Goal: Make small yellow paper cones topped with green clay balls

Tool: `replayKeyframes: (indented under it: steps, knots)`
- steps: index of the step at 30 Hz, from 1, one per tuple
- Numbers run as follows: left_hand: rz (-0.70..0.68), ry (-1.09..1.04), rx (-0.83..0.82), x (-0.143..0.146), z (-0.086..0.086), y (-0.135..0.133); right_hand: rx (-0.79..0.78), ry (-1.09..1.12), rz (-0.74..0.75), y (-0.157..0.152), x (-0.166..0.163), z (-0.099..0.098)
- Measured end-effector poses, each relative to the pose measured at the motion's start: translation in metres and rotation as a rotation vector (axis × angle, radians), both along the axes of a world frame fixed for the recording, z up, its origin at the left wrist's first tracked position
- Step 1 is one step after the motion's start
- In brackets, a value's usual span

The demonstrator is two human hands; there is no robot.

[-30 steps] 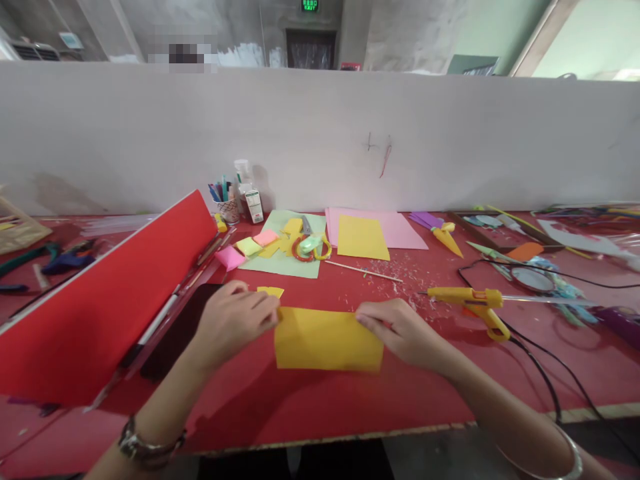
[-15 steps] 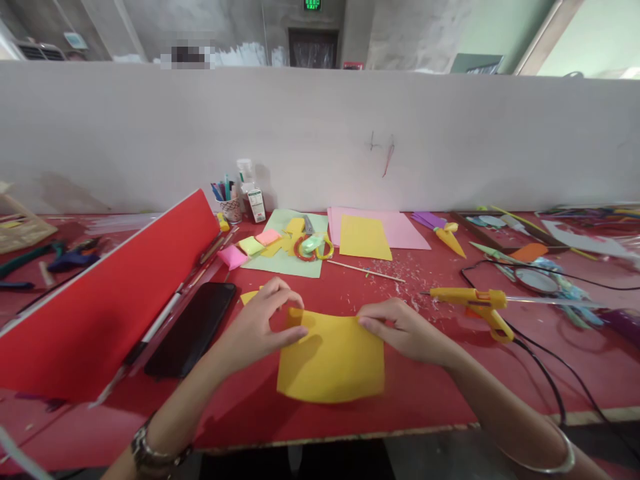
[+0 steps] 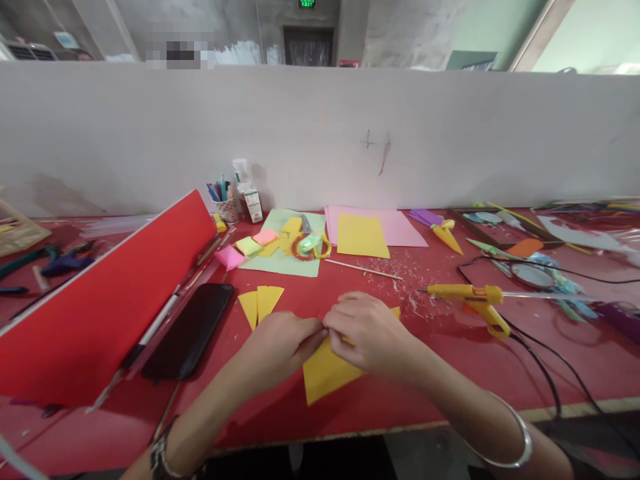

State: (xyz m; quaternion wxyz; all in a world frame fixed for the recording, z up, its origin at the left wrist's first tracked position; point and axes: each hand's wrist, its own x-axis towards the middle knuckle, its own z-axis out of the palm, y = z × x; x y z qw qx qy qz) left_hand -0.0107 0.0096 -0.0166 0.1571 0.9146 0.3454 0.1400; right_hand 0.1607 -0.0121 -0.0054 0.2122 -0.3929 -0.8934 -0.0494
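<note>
A sheet of yellow paper [image 3: 324, 375] is held slantwise over the red tabletop near its front edge. At its upper left corner, my left hand [image 3: 280, 347] pinches the paper between thumb and fingers. Fingers curled, my right hand [image 3: 370, 330] grips the same corner, its tips almost against the left thumb. The hands cover much of the sheet, and the pinched corner itself is hidden. Just beyond my left hand lie two narrow yellow paper pieces [image 3: 269, 300].
Left are a black phone [image 3: 187, 333] and a leaning red board [image 3: 115, 300]. Yellow-handled scissors [image 3: 323, 247] lie on green paper [image 3: 255, 263]; behind the hands is a thin stick [image 3: 363, 269]. A yellow glue gun [image 3: 470, 297] with cables lies right.
My right hand has moved left from the sheet's right corner to meet my left hand. The left fingers have closed, and the sheet has turned. The two narrow pieces show more fully.
</note>
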Motion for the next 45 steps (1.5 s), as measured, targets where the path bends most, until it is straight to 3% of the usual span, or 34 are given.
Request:
replayKeyframes:
  steps: [6, 13, 17, 19, 24, 27, 34, 38, 41, 45]
  knots:
    - [-0.061, -0.110, -0.112, -0.003, 0.005, -0.006, 0.068, 0.136, 0.060, 0.000, -0.002, -0.008]
    - [-0.092, -0.099, -0.221, -0.025, 0.012, 0.002, 0.165, 0.109, 0.038, 0.000, 0.027, -0.013]
    - [0.043, -0.213, -0.156, -0.036, 0.016, 0.004, 0.144, 0.090, -0.037, -0.001, 0.040, -0.019]
    - [0.099, -0.204, -0.122, -0.030, 0.016, 0.002, 0.147, 0.069, -0.024, -0.003, 0.038, -0.020]
    - [-0.060, 0.019, -0.092, 0.001, 0.006, -0.003, 0.162, 0.062, 0.050, -0.003, 0.018, -0.018]
    - [-0.073, 0.080, -0.023, 0.004, 0.001, -0.002, 0.168, 0.067, 0.047, -0.001, 0.015, -0.016]
    - [0.076, -0.017, -0.024, -0.034, 0.005, 0.006, 0.183, 0.041, -0.137, 0.000, 0.053, -0.030]
    - [0.144, 0.060, -0.016, -0.045, 0.005, 0.008, 0.169, 0.164, -0.249, 0.000, 0.065, -0.033]
    - [0.070, 0.075, -0.010, -0.037, 0.002, 0.007, 0.085, 0.336, -0.227, -0.003, 0.056, -0.025]
    - [0.025, -0.023, 0.004, -0.022, -0.001, 0.004, -0.235, 0.300, 0.036, -0.006, 0.034, -0.015]
